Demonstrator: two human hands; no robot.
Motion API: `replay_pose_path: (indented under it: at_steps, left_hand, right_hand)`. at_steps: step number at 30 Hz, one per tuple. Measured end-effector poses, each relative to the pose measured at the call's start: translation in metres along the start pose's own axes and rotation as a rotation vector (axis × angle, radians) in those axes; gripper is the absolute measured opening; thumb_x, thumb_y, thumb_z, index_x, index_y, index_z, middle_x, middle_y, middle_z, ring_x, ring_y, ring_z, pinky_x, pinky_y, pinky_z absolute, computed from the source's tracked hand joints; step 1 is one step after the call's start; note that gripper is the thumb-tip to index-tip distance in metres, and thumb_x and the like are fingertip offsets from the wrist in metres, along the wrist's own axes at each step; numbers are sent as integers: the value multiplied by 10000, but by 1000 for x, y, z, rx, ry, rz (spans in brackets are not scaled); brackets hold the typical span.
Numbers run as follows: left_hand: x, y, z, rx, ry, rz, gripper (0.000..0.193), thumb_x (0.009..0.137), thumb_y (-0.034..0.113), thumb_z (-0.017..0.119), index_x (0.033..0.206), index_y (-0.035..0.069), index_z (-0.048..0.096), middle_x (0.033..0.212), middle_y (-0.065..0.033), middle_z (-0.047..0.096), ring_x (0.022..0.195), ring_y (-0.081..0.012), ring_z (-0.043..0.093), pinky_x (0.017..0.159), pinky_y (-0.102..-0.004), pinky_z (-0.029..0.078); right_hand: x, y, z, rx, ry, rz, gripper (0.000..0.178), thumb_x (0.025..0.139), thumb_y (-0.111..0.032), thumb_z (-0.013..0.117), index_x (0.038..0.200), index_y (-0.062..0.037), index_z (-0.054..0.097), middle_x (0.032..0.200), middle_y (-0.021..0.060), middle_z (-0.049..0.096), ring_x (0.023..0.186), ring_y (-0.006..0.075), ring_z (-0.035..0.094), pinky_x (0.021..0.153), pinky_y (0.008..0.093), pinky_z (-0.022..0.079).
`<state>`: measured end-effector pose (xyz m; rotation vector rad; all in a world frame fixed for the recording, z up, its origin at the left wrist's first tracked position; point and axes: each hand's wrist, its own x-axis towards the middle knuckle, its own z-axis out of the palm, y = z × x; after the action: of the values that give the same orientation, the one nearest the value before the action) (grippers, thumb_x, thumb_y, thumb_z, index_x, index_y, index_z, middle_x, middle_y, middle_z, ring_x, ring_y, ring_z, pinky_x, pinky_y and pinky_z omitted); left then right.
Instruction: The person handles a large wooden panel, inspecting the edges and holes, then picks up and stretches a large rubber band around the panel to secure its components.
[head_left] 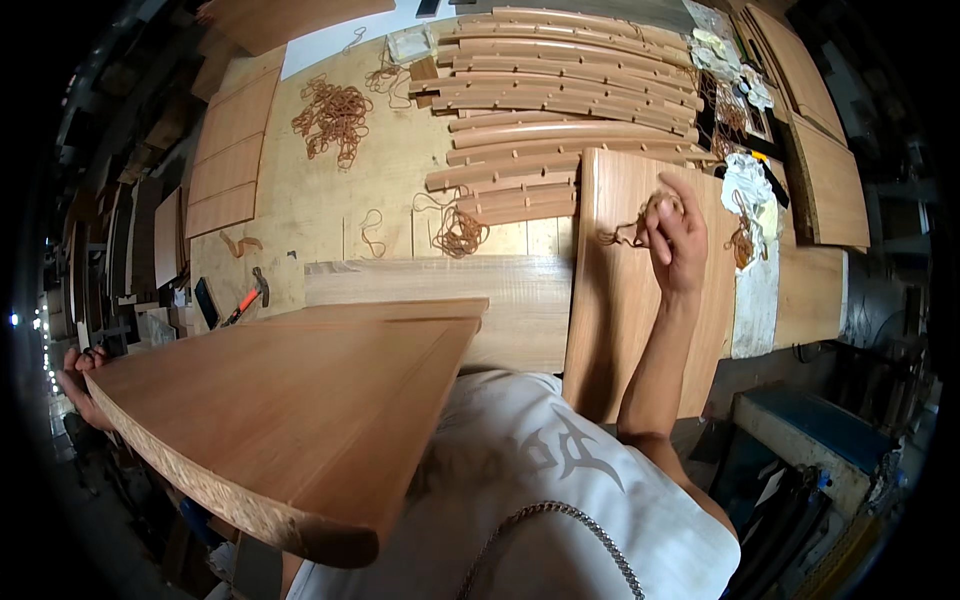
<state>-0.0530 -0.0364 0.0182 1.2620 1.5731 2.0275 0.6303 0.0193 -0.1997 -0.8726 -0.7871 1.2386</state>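
A large wooden board (290, 390) with a rough, bare particle edge is tilted up in front of my body at the left. My left hand (85, 385) grips its far left end, the fingers partly hidden behind it. My right hand (675, 235) is raised above another wood-grain panel (640, 310), with its index finger stretched out and the other fingers curled. Brown rubber bands (622, 236) dangle from those curled fingers. Just left of this panel lies a row of long wooden strips with small pegs (560, 130).
A tangled pile of rubber bands (333, 118) lies on the worktable (370, 180), with a smaller heap (460, 235) nearer. A hammer (248, 296) with a red handle rests at the left. Flat panels (235, 150) lie beyond it. Crumpled white wrapping (748, 190) lies at the right.
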Motion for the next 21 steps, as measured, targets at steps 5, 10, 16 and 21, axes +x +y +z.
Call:
replay_pose_path:
  at_steps: [5, 10, 16, 21]
  left_hand:
    - [-6, 3, 9, -42, 166, 56, 434, 975, 349, 401, 1014, -55, 554, 729, -67, 481, 727, -193, 497, 732, -304, 473]
    - [-27, 12, 38, -21, 227, 112, 403, 974, 297, 418, 1028, -80, 547, 720, -79, 484, 692, -197, 502, 716, -315, 495]
    - [-57, 23, 51, 279, 355, 168, 400, 974, 312, 417, 1010, -54, 573, 738, -78, 527, 702, -191, 529, 699, -289, 499]
    - [-72, 21, 36, 18, 331, 159, 385, 973, 315, 423, 955, -35, 583, 726, -76, 531, 691, -188, 519, 717, -292, 472]
  right_hand:
    - [17, 36, -13, -748, -79, 153, 346, 893, -87, 554, 1228, -18, 499, 660, 28, 533, 476, 57, 382, 494, 197, 353]
    - [18, 15, 9, -479, -107, 190, 360, 888, -78, 570, 1237, -29, 498, 656, 8, 533, 485, 43, 391, 442, 181, 294]
    - [33, 19, 58, -678, -265, 260, 368, 875, -34, 566, 1238, -24, 510, 748, 45, 596, 553, 60, 467, 474, 193, 374]
    - [37, 19, 96, -591, -183, 151, 350, 869, -54, 567, 1213, -7, 520, 733, 59, 591, 555, 82, 487, 501, 225, 393]
